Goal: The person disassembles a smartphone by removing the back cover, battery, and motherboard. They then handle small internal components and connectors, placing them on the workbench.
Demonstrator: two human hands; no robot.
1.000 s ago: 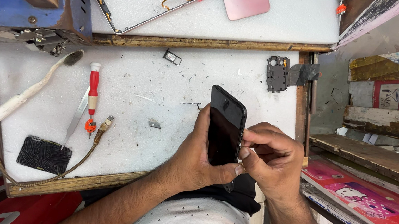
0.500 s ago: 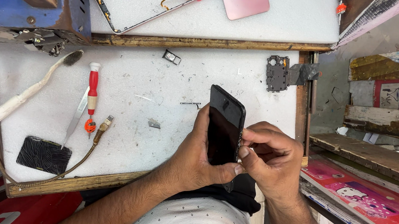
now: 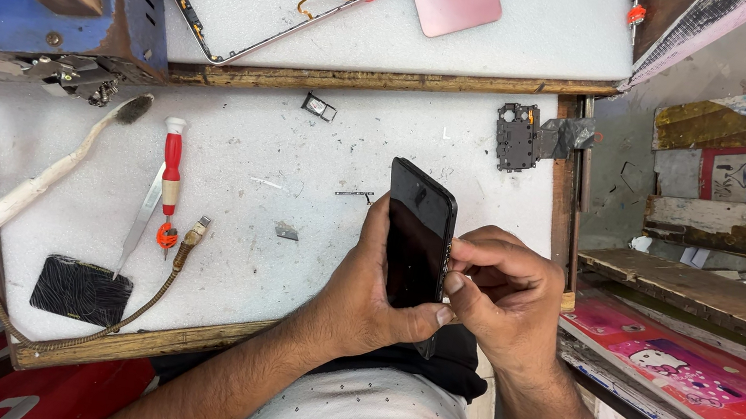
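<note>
A white brush, a red screwdriver and a braided cable lie on the white desk. Just above the desk's near edge, the left hand closes around the black phone, held upright. The right hand, fingertips pinched at the phone's right edge, looks best served by a steady grip and light, precise pressure.

White workbench top with wooden edging, bearing: toothbrush lying at left; red-handled screwdriver, tweezers and braided cable resting just beside; dark patterned panel sitting near; SIM tray lying far; grey circuit board sitting far right.
</note>
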